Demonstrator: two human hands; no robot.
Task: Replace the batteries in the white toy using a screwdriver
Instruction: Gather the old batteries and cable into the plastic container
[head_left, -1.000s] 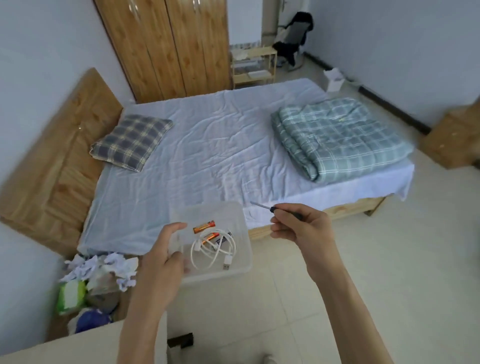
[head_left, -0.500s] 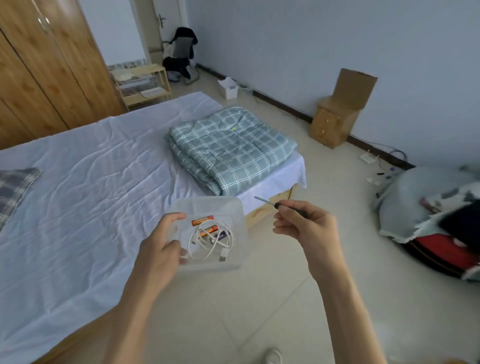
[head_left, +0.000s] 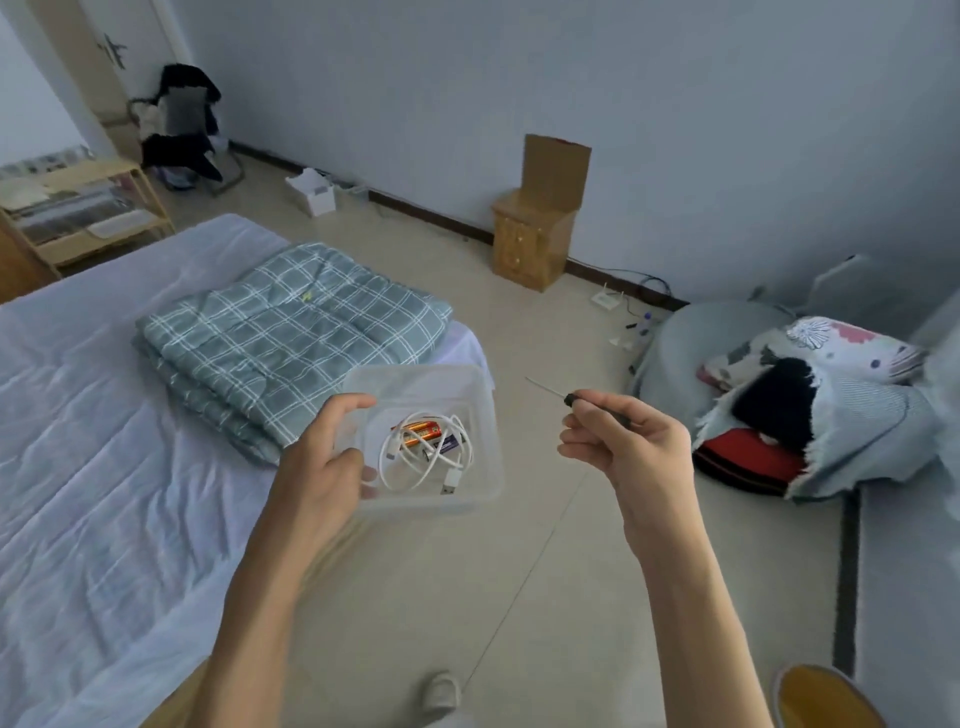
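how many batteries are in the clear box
3 visible: two orange batteries side by side under the white cable, and a dark one just right of them. The cable coil may hide more.

A home bedroom: a bed (head_left: 93, 415) with a folded plaid quilt (head_left: 291, 332) at nine o'clock, a small wooden nightstand (head_left: 530, 239) against the wall at twelve, clothes heaped (head_left: 810, 410) at three.

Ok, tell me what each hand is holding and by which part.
The left hand grips the clear plastic container by its near-left wall, thumb over the rim. The right hand pinches the screwdriver by its dark handle, shaft pointing left.
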